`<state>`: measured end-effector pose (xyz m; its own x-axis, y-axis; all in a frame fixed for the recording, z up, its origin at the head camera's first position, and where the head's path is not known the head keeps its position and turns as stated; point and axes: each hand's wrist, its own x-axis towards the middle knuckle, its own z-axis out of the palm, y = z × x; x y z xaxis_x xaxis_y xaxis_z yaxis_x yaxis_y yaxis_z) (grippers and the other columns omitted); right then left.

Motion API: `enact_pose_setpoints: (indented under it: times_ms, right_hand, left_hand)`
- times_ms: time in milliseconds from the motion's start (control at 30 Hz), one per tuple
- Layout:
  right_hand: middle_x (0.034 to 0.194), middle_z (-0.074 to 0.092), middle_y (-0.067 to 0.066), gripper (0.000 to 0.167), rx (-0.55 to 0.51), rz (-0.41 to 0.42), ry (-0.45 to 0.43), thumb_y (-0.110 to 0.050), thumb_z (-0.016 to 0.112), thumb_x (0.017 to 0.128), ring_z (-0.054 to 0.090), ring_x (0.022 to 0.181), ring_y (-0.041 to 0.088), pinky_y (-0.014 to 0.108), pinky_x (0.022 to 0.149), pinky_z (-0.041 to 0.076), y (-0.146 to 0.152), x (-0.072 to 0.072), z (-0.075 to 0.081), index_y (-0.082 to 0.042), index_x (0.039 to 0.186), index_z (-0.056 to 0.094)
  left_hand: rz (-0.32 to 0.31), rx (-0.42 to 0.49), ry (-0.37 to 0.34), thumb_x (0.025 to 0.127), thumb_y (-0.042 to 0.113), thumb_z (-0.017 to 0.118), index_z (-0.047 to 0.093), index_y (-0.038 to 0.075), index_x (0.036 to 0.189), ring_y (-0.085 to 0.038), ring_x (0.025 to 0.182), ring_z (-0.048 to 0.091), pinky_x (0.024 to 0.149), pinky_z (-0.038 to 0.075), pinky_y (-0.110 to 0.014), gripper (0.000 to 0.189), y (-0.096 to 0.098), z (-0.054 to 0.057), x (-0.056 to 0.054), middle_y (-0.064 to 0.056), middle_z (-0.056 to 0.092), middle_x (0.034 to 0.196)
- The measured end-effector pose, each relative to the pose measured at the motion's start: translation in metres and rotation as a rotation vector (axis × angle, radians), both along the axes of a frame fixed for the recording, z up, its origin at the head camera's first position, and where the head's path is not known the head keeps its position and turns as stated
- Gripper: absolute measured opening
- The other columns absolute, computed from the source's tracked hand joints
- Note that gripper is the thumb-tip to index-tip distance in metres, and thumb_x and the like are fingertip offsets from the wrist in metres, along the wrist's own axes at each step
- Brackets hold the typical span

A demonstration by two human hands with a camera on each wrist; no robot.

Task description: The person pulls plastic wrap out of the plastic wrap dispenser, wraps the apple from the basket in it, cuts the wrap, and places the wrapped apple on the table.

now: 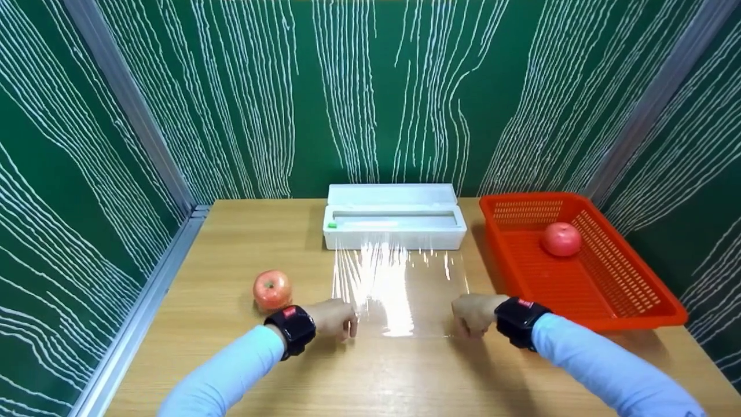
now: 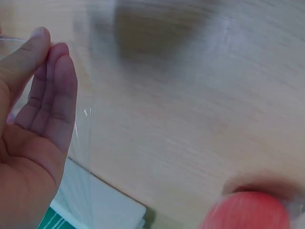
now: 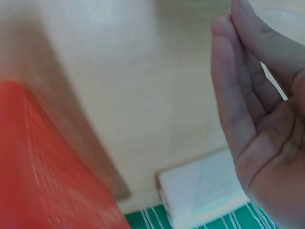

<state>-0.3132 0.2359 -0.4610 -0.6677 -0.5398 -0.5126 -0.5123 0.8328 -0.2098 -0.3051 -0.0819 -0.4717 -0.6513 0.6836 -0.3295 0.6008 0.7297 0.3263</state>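
A sheet of clear plastic wrap [image 1: 399, 289] stretches from a white dispenser box [image 1: 395, 238] toward me, shining in the light. My left hand [image 1: 336, 318] pinches its near left corner between thumb and fingertips, as the left wrist view shows close up. At the near right corner my right hand [image 1: 476, 313] pinches the wrap the same way. The box stands at the back of the table with its lid [image 1: 392, 194] raised and a small green piece [image 1: 332, 225] at its left end. A red apple [image 1: 272, 291] rests on the table just beyond my left wrist.
An orange-red plastic basket [image 1: 556, 295] stands on the right, close to my right forearm, with another apple [image 1: 561, 239] inside. Green panels with white wavy lines [image 1: 405, 87] and metal frame posts [image 1: 124, 98] enclose the wooden table [image 1: 382, 376] at the back and sides.
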Motion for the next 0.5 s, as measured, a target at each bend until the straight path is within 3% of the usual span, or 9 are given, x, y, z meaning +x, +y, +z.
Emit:
enact_pose_setpoints:
  times_ms: [200,400,500]
  right_hand:
    - [0.051,0.057,-0.01,0.023,-0.032,0.116,0.13,0.011,0.064,0.055,0.045,0.049,0.005,0.017,0.046,0.039,0.006,-0.004,-0.034,-0.012,0.054,0.067]
    - [0.052,0.06,-0.008,0.02,-0.034,0.24,0.248,0.007,0.069,0.053,0.05,0.051,0.009,0.017,0.047,0.041,0.002,0.003,-0.034,-0.013,0.052,0.067]
    - [0.053,0.062,-0.007,0.019,-0.031,0.224,0.241,0.007,0.068,0.055,0.051,0.051,0.009,0.017,0.048,0.041,0.002,0.007,-0.032,-0.012,0.053,0.067]
  left_hand:
    - [-0.028,0.005,0.067,0.063,0.003,0.075,0.071,0.012,0.075,-0.006,0.067,0.053,0.061,0.041,-0.015,0.015,0.004,-0.017,0.0,0.004,0.066,0.072]
    - [-0.049,0.033,0.095,0.062,0.0,0.073,0.066,0.01,0.066,-0.004,0.058,0.045,0.055,0.037,-0.013,0.013,0.004,-0.03,-0.001,0.006,0.06,0.063]
    - [-0.039,0.024,0.101,0.065,0.007,0.074,0.065,0.011,0.065,-0.004,0.058,0.046,0.055,0.038,-0.014,0.009,0.005,-0.03,0.0,0.007,0.06,0.062]
